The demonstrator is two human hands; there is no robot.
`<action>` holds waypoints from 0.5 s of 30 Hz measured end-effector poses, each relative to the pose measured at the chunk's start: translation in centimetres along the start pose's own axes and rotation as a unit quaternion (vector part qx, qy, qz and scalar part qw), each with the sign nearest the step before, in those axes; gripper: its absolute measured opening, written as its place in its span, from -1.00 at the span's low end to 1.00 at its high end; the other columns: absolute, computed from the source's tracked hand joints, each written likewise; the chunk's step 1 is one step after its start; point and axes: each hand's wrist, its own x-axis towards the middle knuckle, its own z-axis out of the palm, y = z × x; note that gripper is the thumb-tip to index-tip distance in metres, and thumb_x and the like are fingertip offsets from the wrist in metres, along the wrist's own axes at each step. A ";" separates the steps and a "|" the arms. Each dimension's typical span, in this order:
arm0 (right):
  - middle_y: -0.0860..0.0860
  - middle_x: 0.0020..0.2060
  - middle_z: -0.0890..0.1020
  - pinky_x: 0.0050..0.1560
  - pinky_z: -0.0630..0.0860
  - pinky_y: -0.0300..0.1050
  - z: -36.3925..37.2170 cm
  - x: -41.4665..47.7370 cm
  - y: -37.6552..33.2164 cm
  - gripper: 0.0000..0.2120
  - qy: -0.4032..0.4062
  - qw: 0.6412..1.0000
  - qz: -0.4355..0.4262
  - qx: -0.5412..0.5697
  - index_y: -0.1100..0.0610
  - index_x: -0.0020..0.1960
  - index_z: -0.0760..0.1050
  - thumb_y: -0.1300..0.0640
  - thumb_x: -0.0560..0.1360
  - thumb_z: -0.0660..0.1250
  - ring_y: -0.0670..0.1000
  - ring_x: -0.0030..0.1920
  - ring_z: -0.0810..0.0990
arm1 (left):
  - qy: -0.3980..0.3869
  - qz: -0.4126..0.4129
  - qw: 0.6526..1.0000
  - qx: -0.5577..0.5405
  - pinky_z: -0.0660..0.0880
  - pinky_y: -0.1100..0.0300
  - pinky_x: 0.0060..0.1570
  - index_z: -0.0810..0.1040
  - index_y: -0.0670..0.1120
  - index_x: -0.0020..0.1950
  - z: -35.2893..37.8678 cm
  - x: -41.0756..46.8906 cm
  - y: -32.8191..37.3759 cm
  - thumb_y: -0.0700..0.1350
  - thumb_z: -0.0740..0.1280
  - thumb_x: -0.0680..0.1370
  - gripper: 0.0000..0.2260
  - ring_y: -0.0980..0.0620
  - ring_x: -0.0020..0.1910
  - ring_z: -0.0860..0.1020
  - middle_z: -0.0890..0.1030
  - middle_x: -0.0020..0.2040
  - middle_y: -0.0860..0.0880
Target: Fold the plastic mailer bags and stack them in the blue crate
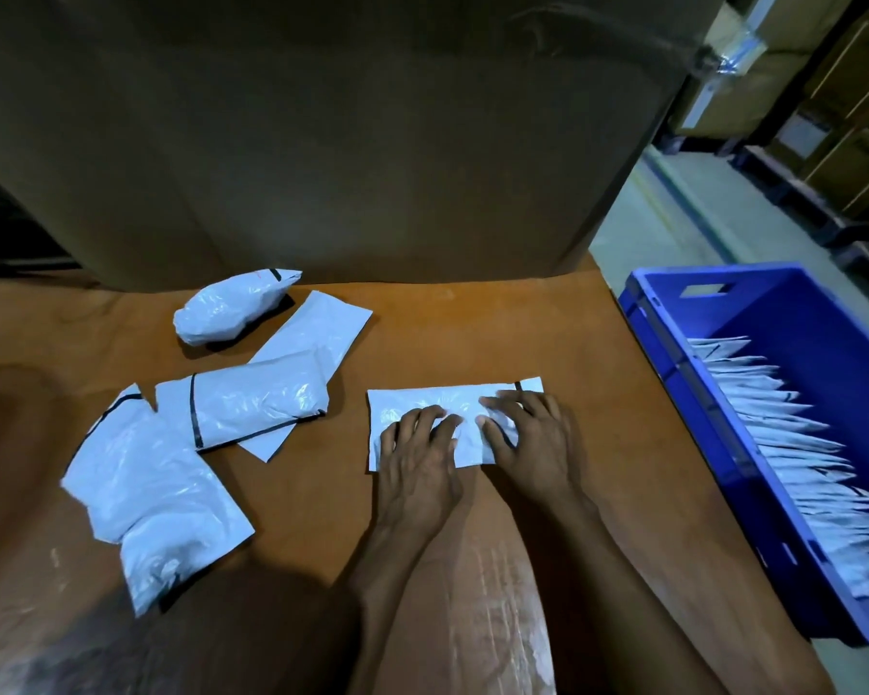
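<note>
The left hand (417, 459) and the right hand (528, 438) lie side by side on a folded white mailer bag (412, 398). Both hands are flat, with the fingers spread and pushing down on the bag. They do not grab it. The bag lies on the brown table (472, 333), close to the person.

To the left of the hands there are more white bags that are not folded. One bag with a black strip (257, 408) lies on top of a flat bag (317, 333). A big wrinkly bag (146, 494) lies near the left edge. A scrunched-up bag (232, 308) sits farther back.

The blue crate (823, 318) stands to the right of the table, just beside its edge. A long row of folded bags (798, 459) is packed inside it.

A big cardboard box (322, 143) stands behind the table. Shelves with boxes (849, 117) are far off on the right.
</note>
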 end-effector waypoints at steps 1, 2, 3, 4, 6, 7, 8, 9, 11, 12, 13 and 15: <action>-0.11 0.16 0.69 0.13 0.49 0.06 0.0 0.2 0.1 -0.67 0.007 1.000 -0.003 -0.007 -0.11 0.17 0.70 -0.19 0.57 0.25 0.06 0.20 0.61 | -0.005 0.005 1.000 0.001 0.36 0.01 0.24 0.61 0.03 0.27 0.0 -0.2 -0.1 -0.18 0.41 0.52 -0.68 -0.04 0.29 0.52 0.58 0.27 0.03; -0.09 0.16 0.69 0.12 0.50 0.06 -0.2 0.6 0.1 -0.66 0.016 1.000 -0.009 -0.015 -0.10 0.17 0.70 -0.19 0.56 0.25 0.08 0.18 0.63 | -0.002 0.013 1.000 0.003 0.38 0.00 0.23 0.61 0.02 0.26 -0.1 -0.1 -0.2 -0.17 0.40 0.52 -0.68 -0.05 0.28 0.53 0.58 0.26 0.03; -0.06 0.20 0.68 0.14 0.51 0.08 -0.6 1.0 0.0 -0.65 0.021 0.999 -0.017 -0.022 -0.08 0.19 0.68 -0.19 0.57 0.24 0.11 0.21 0.62 | 0.007 0.022 1.000 0.001 0.40 0.00 0.22 0.63 0.01 0.25 -0.3 0.2 -0.3 -0.18 0.40 0.53 -0.71 -0.06 0.26 0.54 0.59 0.24 0.02; -0.03 0.31 0.63 0.24 0.48 0.09 -0.9 1.2 -0.2 -0.62 0.012 0.999 -0.024 -0.025 -0.09 0.27 0.65 -0.20 0.60 0.22 0.12 0.30 0.57 | 0.017 0.030 0.999 -0.011 0.41 -0.01 0.21 0.65 -0.02 0.23 -0.5 0.7 -0.6 -0.18 0.38 0.55 -0.74 -0.08 0.24 0.56 0.61 0.21 0.00; -0.03 0.59 0.35 0.52 0.25 0.11 -1.2 1.0 -0.2 -0.51 -0.061 0.997 -0.050 -0.014 -0.15 0.52 0.43 -0.27 0.66 0.10 0.06 0.59 0.26 | 0.037 0.030 0.999 -0.020 0.34 -0.03 0.34 0.63 -0.08 0.33 -0.7 1.6 -1.3 -0.13 0.31 0.62 -0.71 -0.17 0.35 0.54 0.61 0.31 -0.09; -0.06 0.67 0.16 0.61 0.09 0.10 -1.0 0.5 0.0 -0.46 -0.103 0.993 -0.058 -0.006 -0.19 0.62 0.27 -0.30 0.68 0.01 0.01 0.67 0.06 | 0.024 0.025 0.999 -0.008 0.23 -0.04 0.46 0.52 -0.08 0.48 -0.7 1.8 -1.6 -0.06 0.25 0.67 -0.63 -0.18 0.51 0.41 0.50 0.48 -0.12; -0.09 0.69 0.02 0.65 -0.02 0.11 -0.7 0.2 0.3 -0.43 -0.130 0.989 -0.067 -0.007 -0.21 0.66 0.13 -0.32 0.69 -0.07 -0.03 0.68 -0.10 | -0.004 0.026 1.000 0.013 0.10 -0.06 0.57 0.34 -0.06 0.62 -0.5 1.9 -1.9 0.01 0.17 0.71 -0.54 -0.16 0.63 0.20 0.29 0.63 -0.12; -0.10 0.70 -0.06 0.66 -0.06 0.12 -0.4 0.0 0.7 -0.42 -0.139 0.987 -0.077 -0.016 -0.21 0.68 0.04 -0.33 0.70 -0.12 -0.05 0.68 -0.19 | -0.031 0.034 0.998 0.036 0.00 -0.11 0.62 0.15 -0.04 0.69 -0.1 1.8 -2.2 0.07 0.10 0.73 -0.47 -0.14 0.68 0.01 0.08 0.70 -0.10; -0.09 0.70 -0.08 0.66 -0.06 0.15 0.1 0.0 1.1 -0.41 -0.141 0.986 -0.080 -0.044 -0.20 0.69 -0.03 -0.31 0.70 -0.16 -0.03 0.68 -0.22 | -0.061 0.042 0.995 0.066 0.01 -0.23 0.61 -0.04 -0.06 0.71 0.5 1.3 -2.7 0.12 0.04 0.73 -0.40 -0.16 0.68 -0.14 -0.11 0.71 -0.10; -0.08 0.70 -0.06 0.66 -0.05 0.16 0.3 0.1 1.0 -0.42 -0.138 0.986 -0.077 -0.055 -0.19 0.70 -0.04 -0.30 0.71 -0.15 -0.01 0.68 -0.21 | -0.068 0.042 0.994 0.072 0.04 -0.26 0.60 -0.05 -0.07 0.71 0.7 1.2 -2.8 0.11 0.04 0.73 -0.40 -0.18 0.68 -0.15 -0.12 0.71 -0.11; -0.07 0.70 -0.04 0.66 -0.04 0.16 0.4 0.1 1.0 -0.42 -0.137 0.986 -0.075 -0.063 -0.18 0.70 -0.04 -0.28 0.72 -0.13 0.01 0.68 -0.19 | -0.075 0.041 0.994 0.075 0.05 -0.27 0.59 -0.05 -0.08 0.71 0.6 1.2 -2.8 0.11 0.04 0.73 -0.40 -0.20 0.68 -0.15 -0.11 0.71 -0.12; -0.06 0.70 -0.02 0.66 -0.02 0.16 0.7 0.1 1.0 -0.43 -0.134 0.986 -0.073 -0.072 -0.17 0.70 -0.02 -0.27 0.73 -0.10 0.02 0.69 -0.18 | -0.078 0.035 0.993 0.080 0.04 -0.29 0.59 -0.02 -0.06 0.71 0.6 1.3 -2.7 0.12 0.03 0.72 -0.41 -0.23 0.67 -0.14 -0.10 0.71 -0.13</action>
